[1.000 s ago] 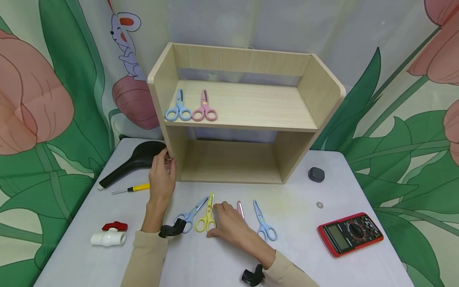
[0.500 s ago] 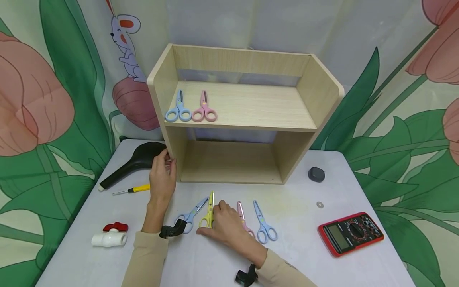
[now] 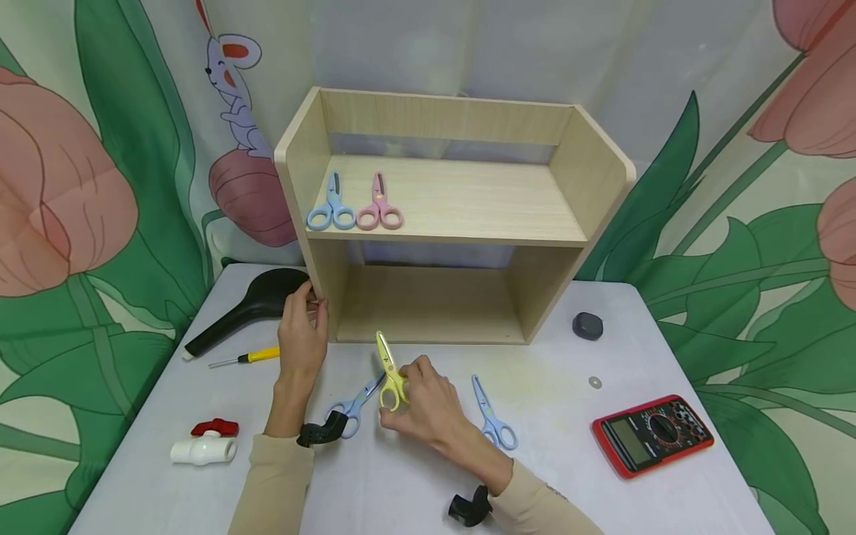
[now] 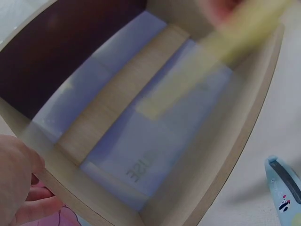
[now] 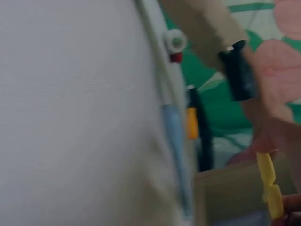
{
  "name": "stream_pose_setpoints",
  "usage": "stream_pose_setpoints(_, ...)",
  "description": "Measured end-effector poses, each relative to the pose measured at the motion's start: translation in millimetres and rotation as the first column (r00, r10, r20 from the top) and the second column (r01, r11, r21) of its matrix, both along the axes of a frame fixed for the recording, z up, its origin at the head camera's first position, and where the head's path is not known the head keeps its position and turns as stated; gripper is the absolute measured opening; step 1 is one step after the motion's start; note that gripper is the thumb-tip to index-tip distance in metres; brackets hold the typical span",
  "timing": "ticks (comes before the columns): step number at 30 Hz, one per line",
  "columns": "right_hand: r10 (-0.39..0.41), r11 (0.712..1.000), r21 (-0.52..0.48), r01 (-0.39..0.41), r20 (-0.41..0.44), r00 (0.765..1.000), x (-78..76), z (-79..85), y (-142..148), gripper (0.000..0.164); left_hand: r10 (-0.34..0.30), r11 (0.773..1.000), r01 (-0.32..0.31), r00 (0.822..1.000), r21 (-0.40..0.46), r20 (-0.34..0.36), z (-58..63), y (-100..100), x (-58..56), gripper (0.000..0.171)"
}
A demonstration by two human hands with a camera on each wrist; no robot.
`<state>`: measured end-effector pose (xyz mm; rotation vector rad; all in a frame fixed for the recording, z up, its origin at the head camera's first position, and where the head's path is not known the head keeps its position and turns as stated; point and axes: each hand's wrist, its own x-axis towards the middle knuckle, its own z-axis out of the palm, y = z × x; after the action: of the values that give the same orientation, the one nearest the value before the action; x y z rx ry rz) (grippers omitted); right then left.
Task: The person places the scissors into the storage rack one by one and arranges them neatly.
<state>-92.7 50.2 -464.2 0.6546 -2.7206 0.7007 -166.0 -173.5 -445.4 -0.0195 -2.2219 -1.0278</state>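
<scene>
My left hand [image 3: 303, 334] grips the front edge of the left side panel of a pale wooden shelf [image 3: 441, 195]; its thumb and fingers lie on either side of the panel in the left wrist view. With my right hand [image 3: 431, 405] I hold a pair of yellow scissors [image 3: 390, 371] by the handles, blades pointing up toward the shelf. Those scissors are a blur in the left wrist view. Blue scissors [image 3: 370, 388] lie just left of them, and another blue pair [image 3: 484, 401] lies right of my right hand. The pink scissors on the table are hidden behind that hand.
On the upper shelf board stand blue scissors [image 3: 334, 195] and pink scissors [image 3: 379, 195]. Left lie a black long-handled object [image 3: 264, 297], a yellow screwdriver [image 3: 262, 354] and a white valve [image 3: 203, 448]. Right are a dark rounded block [image 3: 588, 325], a washer [image 3: 595, 382] and a red multimeter [image 3: 652, 435].
My right hand has picked up the yellow scissors from the table and raised them, tilting the blades leftward. My left hand stays on the shelf panel.
</scene>
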Motion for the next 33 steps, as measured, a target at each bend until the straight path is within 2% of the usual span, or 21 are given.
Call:
stream_pose_setpoints(3,0.084,0.991,-0.091,-0.097,-0.143,0.986,-2.6,26.0,1.9,0.052,-0.004,1.000,0.004,1.000,0.003,-0.013,-1.0,-1.4,-0.9,0.044)
stream_pose_setpoints(5,0.126,0.978,-0.128,-0.166,-0.271,0.954,-6.0,46.9,2.8,0.054,-0.006,1.000,0.006,1.000,0.004,-0.021,-1.9,-2.1,-1.2,0.044)
stream_pose_setpoints(8,0.142,0.961,-0.167,-0.222,-0.391,0.910,-14.0,82.6,4.3,0.056,-0.009,1.000,0.009,1.000,0.011,-0.017,-2.4,-2.1,-0.9,0.044)
stream_pose_setpoints(11,0.104,0.963,-0.171,-0.207,-0.472,0.875,-28.2,116.5,6.9,0.057,-0.010,1.000,0.010,1.000,0.018,-0.011,-2.5,-1.9,0.3,0.045)
stream_pose_setpoints(15,0.017,0.979,-0.165,-0.123,-0.532,0.846,-57.1,153.4,10.6,0.057,-0.005,1.000,0.006,1.000,0.024,-0.018,-3.2,-2.8,0.9,0.044)
stream_pose_setpoints(17,-0.019,0.982,-0.171,-0.083,-0.524,0.852,-74.2,167.5,12.6,0.056,-0.001,1.000,0.002,1.000,0.024,-0.017,-3.9,-3.6,0.7,0.044)
stream_pose_setpoints(18,-0.033,0.982,-0.175,-0.065,-0.506,0.862,-82.6,173.5,13.8,0.056,0.000,1.000,0.001,1.000,0.023,-0.014,-4.2,-3.9,0.5,0.044)
stream_pose_setpoints(23,-0.083,0.987,-0.159,0.032,-0.322,0.943,-117.6,194.4,20.5,0.057,-0.007,1.000,0.007,1.000,0.025,0.009,-4.4,-3.9,1.2,0.045)
stream_pose_setpoints(26,-0.095,0.989,-0.129,0.070,-0.193,0.977,-130.0,200.5,23.8,0.058,-0.013,1.000,0.012,1.000,0.024,0.014,-3.9,-2.9,2.1,0.045)
stream_pose_setpoints(29,-0.096,0.991,-0.100,0.086,-0.104,0.990,-135.6,203.4,25.9,0.060,-0.013,1.000,0.012,1.000,0.018,0.016,-3.1,-2.0,2.8,0.045)
stream_pose_setpoints(33,-0.090,0.994,-0.073,0.087,-0.048,0.995,-136.8,206.5,27.0,0.065,-0.011,1.000,0.011,1.000,0.014,0.018,-1.4,-1.9,2.2,0.045)
